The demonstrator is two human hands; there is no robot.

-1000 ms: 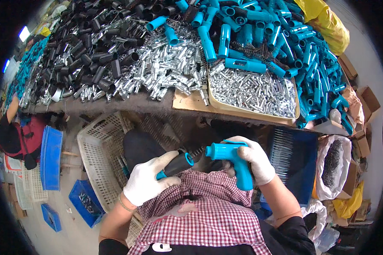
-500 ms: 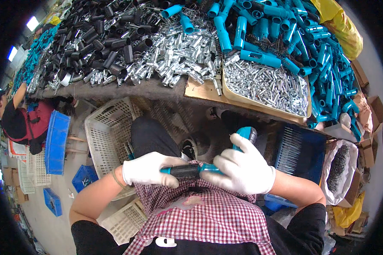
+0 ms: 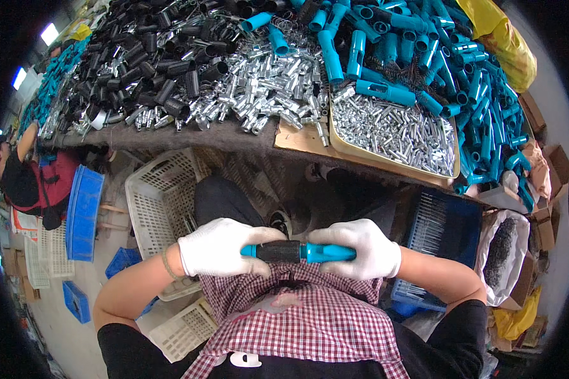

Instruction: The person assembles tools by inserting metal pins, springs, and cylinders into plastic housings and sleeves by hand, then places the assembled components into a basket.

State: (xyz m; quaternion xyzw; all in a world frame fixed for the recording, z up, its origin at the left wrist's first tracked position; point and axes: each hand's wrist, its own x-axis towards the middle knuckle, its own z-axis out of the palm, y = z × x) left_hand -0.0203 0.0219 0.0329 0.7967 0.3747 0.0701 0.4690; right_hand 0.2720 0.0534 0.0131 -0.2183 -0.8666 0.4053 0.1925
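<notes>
head view, looking down over a red-and-white checked apron point(image 3: 310, 328) at the lower edge. just above it, both gloved hands hold one teal tool handle with a black ribbed grip sleeve point(image 3: 297, 252) lying level across the lap: the left hand point(image 3: 221, 247) is closed round its left end and the black sleeve, the right hand point(image 3: 360, 248) is closed round its teal right end. beyond the hands, under the bench edge, a white perforated crate point(image 3: 158, 196) stands to the left and a blue crate of thin dark rods point(image 3: 442, 234) to the right, with a white sack of dark small parts point(image 3: 509, 252) just beside it. farther off, the workbench point(image 3: 234, 136) carries a shallow tray of small silver metal sleeves point(image 3: 392, 129) near its front edge, a loose heap of shiny silver fittings point(image 3: 259, 82) to the tray's left, black grip sleeves point(image 3: 145, 50) piled at far left, and teal handle bodies point(image 3: 449, 57) heaped at far right. at the left rim, another person's red-clad back point(image 3: 31, 183) shows beside a blue bin point(image 3: 82, 215).
</notes>
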